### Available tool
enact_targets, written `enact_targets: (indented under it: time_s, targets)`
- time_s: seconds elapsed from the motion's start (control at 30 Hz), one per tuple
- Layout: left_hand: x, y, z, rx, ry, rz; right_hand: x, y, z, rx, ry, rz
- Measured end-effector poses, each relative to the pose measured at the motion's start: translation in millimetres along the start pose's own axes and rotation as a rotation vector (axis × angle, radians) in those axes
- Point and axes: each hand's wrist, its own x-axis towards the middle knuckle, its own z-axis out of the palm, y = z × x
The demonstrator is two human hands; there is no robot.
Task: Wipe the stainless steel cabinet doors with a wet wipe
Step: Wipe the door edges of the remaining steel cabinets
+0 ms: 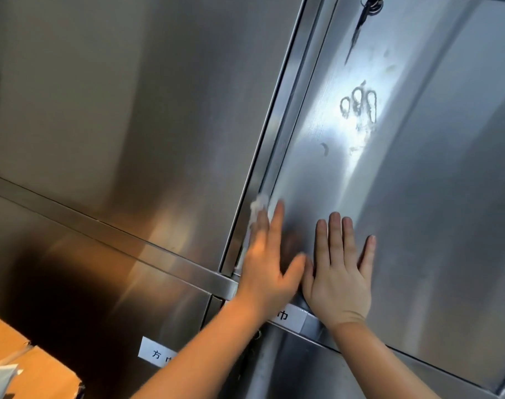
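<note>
At the far left lay a cardboard box [29, 367]. My left hand [267, 263] pressed the wipe [258, 205] with straight fingers against the left edge of the right door [418, 197], beside the gap to the left door [130, 110]. My right hand [339, 280] lay flat and empty on the same door. Above it was a handprint [359, 106].

Both forearms are bare, no sleeves in view. The left hand [267, 272] and right hand [339, 279] are bare and ungloved.
</note>
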Motion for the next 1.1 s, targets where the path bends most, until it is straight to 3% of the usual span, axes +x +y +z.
enact_targets:
  time_s: [0.2,0.33,0.53,0.8,1.1]
  targets:
    - [111,55,-10,0.020,0.009,0.022,0,0,2,-0.015,0.034,-0.008]
    - [60,22,-8,0.038,0.016,0.045,0,0,2,-0.006,0.032,-0.006]
    - [-70,-28,0,0.077,-0.069,-0.093,0,0,1,-0.049,-0.026,-0.003]
    - [9,-4,-6,0.110,-0.049,-0.036,0,-1,-1,-0.029,-0.055,0.000]
    - [-52,-24,-1,0.137,-0.081,-0.121,0,0,0,-0.034,-0.026,-0.017]
